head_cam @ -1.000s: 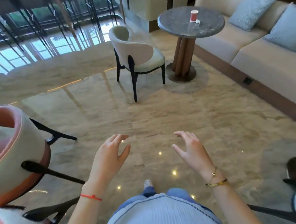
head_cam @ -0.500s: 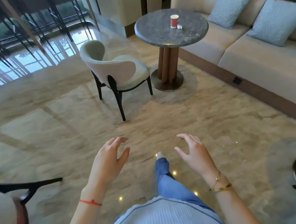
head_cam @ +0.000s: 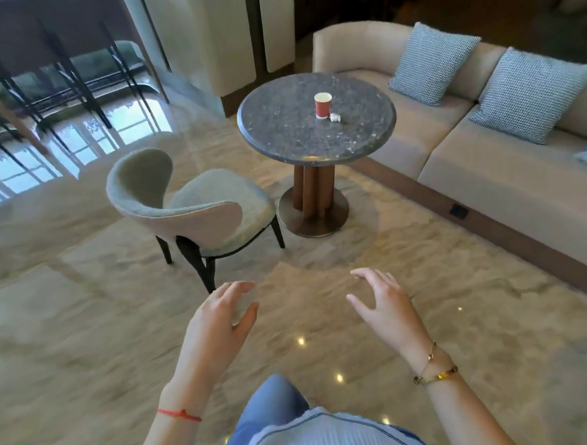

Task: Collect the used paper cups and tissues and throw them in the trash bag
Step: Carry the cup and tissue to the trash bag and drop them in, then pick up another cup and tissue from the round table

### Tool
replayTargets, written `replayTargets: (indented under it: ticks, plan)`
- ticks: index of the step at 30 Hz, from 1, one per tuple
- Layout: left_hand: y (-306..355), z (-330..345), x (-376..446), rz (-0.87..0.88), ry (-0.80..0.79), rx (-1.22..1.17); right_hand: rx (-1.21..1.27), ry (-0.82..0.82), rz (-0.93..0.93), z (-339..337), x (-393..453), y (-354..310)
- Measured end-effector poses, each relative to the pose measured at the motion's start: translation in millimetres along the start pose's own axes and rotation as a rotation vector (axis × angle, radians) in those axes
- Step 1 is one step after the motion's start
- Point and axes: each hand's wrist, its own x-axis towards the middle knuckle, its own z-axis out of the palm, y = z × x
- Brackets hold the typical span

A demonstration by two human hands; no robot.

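As the round dark speckled stone table is drawn much nearer than it was a second ago, when it sat small and far off at the top of the view, the walk toward it can be judged nearly complete. A long beige upholstered sofa with blue-grey woven cushions is seen just beyond and to the right of the table, and a pale green upholstered chair on dark legs is placed at the table's left, now almost directly ahead of the left hand, where earlier it lay further off. On the tabletop, right of centre, a red paper cup with a white rim is stood upright, and a small crumpled white tissue is laid just beside its base. Neither is yet touched. The left hand and the right hand are held out low in front, well apart from the table; both are empty, with fingers loosely spread and gently bent, as they were before. No trash bag is shown. Reach is judged to be a few steps short, so the cup and tissue remain to be collected.
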Motion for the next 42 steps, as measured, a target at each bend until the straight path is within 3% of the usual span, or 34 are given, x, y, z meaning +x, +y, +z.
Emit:
replayTargets:
  ticks: [26,42]
  plan:
    - [-5,36,551,0.168,-0.103,-0.005,0.004,0.181,0.156,-18,489,78]
    - [39,137,814,0.075,-0.154,-0.075,-0.045,-0.058,0.184,-3,748,199]
